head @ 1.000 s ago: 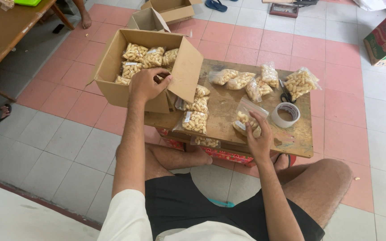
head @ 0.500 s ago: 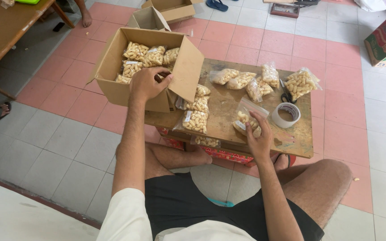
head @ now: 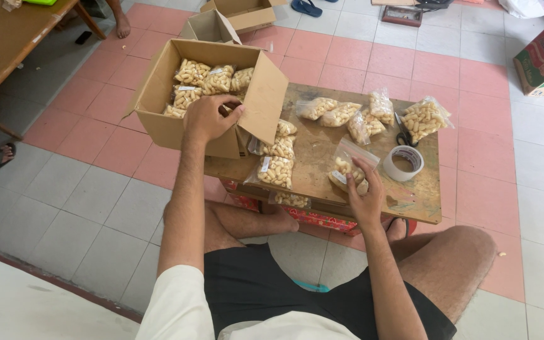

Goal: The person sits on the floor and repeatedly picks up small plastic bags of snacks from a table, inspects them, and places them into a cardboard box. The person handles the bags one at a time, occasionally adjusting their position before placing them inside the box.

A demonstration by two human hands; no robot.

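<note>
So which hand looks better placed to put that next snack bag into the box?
Probably the right hand: it already grips a clear snack bag on the low table. The left hand rests on the cardboard box edge, steadying it.

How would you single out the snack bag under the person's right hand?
On the low wooden table, look just left of the tape roll. The right hand grips one clear snack bag there. Unlike the other bags, it stands apart near the front edge.

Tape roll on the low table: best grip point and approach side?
Grip the tape roll across its ring wall, one finger in the open core, coming straight from above. It lies flat with the hole up. The scissors sit close behind it, so the near rim is probably the freer side.
</note>
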